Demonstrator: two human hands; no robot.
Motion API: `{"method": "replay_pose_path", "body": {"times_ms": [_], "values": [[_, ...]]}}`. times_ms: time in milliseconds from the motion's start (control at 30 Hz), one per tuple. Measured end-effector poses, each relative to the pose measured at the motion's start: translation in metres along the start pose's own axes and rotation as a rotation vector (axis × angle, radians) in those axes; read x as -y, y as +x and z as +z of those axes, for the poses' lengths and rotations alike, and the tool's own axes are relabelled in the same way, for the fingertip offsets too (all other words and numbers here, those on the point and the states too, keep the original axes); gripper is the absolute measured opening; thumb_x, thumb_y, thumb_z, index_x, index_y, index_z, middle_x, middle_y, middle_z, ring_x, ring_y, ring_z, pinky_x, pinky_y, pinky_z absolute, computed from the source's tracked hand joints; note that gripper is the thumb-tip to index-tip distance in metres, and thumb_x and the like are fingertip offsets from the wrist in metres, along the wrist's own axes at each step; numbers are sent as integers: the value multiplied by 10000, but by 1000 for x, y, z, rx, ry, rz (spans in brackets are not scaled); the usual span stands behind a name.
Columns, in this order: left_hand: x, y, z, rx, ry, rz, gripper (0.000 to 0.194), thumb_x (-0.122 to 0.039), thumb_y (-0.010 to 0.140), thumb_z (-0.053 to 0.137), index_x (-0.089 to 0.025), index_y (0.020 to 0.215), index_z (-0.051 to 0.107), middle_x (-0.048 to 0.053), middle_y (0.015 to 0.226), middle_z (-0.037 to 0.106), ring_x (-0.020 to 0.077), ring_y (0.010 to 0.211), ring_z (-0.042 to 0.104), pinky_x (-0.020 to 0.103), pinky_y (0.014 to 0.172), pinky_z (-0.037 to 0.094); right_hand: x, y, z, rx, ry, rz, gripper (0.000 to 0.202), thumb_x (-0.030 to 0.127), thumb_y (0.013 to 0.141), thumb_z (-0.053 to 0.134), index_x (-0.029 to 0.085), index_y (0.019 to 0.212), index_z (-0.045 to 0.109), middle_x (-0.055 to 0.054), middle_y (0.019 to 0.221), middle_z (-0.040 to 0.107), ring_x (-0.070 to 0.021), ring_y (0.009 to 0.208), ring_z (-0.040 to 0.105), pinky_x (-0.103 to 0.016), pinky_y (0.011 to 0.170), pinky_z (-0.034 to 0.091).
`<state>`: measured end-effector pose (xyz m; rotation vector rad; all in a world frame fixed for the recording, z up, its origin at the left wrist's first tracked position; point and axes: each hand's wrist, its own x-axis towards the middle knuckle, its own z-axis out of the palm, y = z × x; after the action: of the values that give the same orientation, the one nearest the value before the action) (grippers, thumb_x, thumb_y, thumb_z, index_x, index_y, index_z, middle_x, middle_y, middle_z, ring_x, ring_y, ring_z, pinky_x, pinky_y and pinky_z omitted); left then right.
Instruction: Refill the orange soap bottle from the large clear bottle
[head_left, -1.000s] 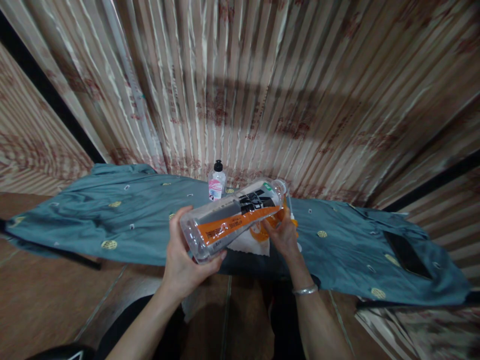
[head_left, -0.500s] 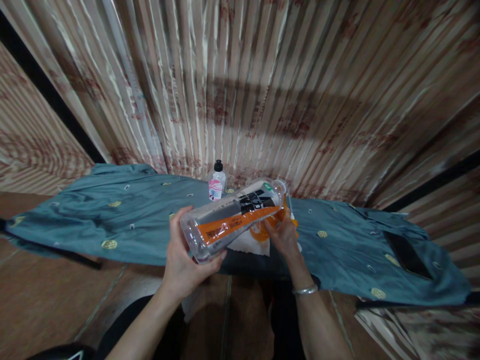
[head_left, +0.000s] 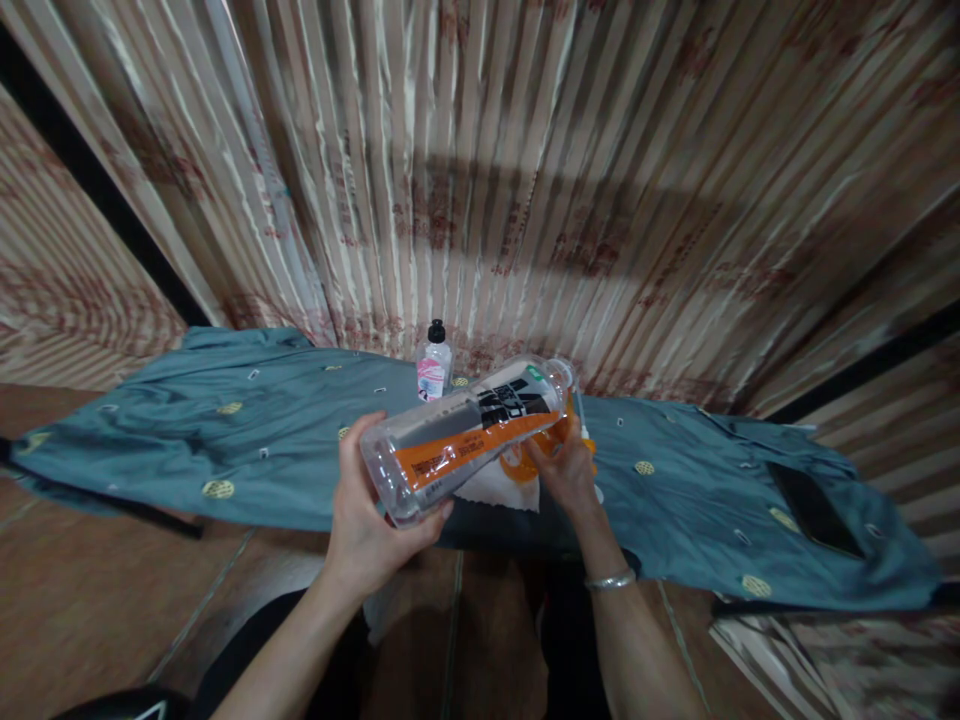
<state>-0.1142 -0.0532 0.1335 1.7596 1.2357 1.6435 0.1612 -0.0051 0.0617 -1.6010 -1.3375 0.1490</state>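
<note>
A large clear plastic bottle (head_left: 465,435) with an orange, grey and black label slants across the middle, its neck end up and to the right. My left hand (head_left: 367,525) is closed round its base end. Beneath the neck end, my right hand (head_left: 568,475), a bangle at the wrist, is closed on an orange see-through container (head_left: 556,432), partly covered by the bottle and fingers. More orange shows over a white tissue (head_left: 499,492) below the bottle. A white stem (head_left: 583,415) stands just beyond my right hand.
A small clear bottle (head_left: 434,368) with a black cap and pink label stands behind on the teal cloth (head_left: 285,440). A dark phone (head_left: 814,508) lies at the right. Striped curtains (head_left: 480,200) hang close behind, with dark poles (head_left: 105,190) at the sides.
</note>
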Motion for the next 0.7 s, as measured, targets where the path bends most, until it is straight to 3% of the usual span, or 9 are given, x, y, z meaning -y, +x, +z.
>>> {"method": "replay_pose_path", "body": {"times_ms": [200, 467, 700], "values": [[0, -1, 0, -15, 16, 2, 854, -386, 632, 864, -261, 1382, 475, 48, 1196, 668, 269, 996, 749, 414, 842, 648, -7, -1, 4, -35, -16, -24, 675, 695, 822, 726, 197, 1262, 607, -147, 1041, 807, -349, 933, 782, -491, 813, 637], [3, -1, 1, -18, 2, 11, 856, -449, 638, 877, -277, 1377, 480, 50, 1186, 670, 279, 998, 750, 442, 846, 646, -3, 0, 1, 3, 4, -9, 675, 695, 832, 717, 186, 1262, 605, -178, 1110, 798, -362, 999, 778, -525, 880, 628], [2, 0, 1, -2, 2, 0, 853, -400, 641, 878, -244, 1376, 474, 47, 1170, 662, 247, 967, 748, 393, 836, 639, -2, 0, 1, -3, -12, 19, 698, 672, 808, 735, 175, 1278, 598, -182, 1079, 792, -371, 964, 775, -537, 860, 627]]}}
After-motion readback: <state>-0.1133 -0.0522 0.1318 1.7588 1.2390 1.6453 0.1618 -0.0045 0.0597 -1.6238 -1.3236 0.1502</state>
